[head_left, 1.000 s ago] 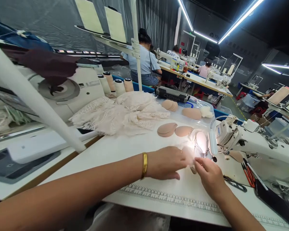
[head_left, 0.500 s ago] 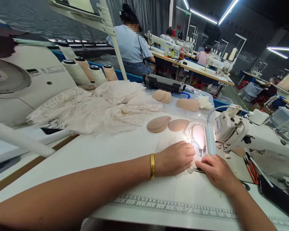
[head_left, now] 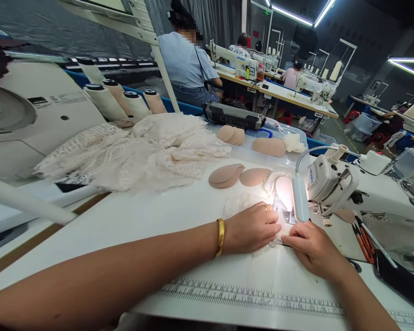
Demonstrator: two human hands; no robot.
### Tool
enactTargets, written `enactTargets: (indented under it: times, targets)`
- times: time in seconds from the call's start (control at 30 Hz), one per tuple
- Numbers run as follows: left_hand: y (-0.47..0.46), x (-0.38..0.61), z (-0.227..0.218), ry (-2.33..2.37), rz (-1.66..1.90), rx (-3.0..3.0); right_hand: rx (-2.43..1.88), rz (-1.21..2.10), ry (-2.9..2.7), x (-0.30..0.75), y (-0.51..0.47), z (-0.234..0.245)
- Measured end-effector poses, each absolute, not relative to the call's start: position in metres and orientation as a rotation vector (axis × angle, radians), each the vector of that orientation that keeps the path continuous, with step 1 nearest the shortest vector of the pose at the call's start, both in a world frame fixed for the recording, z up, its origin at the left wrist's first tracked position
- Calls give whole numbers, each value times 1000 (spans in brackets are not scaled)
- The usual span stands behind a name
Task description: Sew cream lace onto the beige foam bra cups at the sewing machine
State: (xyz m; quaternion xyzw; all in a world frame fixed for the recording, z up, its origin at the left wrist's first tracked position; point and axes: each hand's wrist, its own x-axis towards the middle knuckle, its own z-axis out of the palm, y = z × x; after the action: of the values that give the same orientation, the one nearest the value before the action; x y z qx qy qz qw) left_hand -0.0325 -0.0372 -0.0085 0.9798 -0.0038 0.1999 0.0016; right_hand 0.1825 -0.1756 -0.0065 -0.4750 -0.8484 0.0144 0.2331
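Observation:
My left hand (head_left: 252,229), with a ring and a gold bangle, is closed on a pale lace fabric piece (head_left: 241,205) just left of the sewing machine needle area. My right hand (head_left: 312,244) rests on the machine bed with bent fingers, thumb and forefinger closed at the fabric's near edge; the grip is partly hidden. A brightly lit beige cup pad (head_left: 284,192) lies beyond my fingers by the presser foot. Over it hangs a white lamp (head_left: 299,197), attached to the white sewing machine (head_left: 334,181). More cup pads (head_left: 226,176) lie behind my left hand.
A heap of cream lace (head_left: 152,154) covers the table's back left, near thread cones (head_left: 136,106). Behind the pads sits a clear plastic tray (head_left: 248,154) with stacked pads. Orange-handled scissors (head_left: 365,242) lie right, and a printed ruler (head_left: 248,296) runs along the front.
My left hand is slightly lower at the wrist, still at the fabric. My right hand has shifted slightly right. The camera view has moved a little.

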Motion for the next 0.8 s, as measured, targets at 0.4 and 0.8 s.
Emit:
enactTargets:
  times: [0.4, 0.8]
  targets:
    - [-28, -29, -26, -50, 710, 2961, -1444, 48, -2302, 185, -174, -16]
    - [-8, 2, -23, -104, 717, 2982, -1600, -260, -2173, 190, -166, -26]
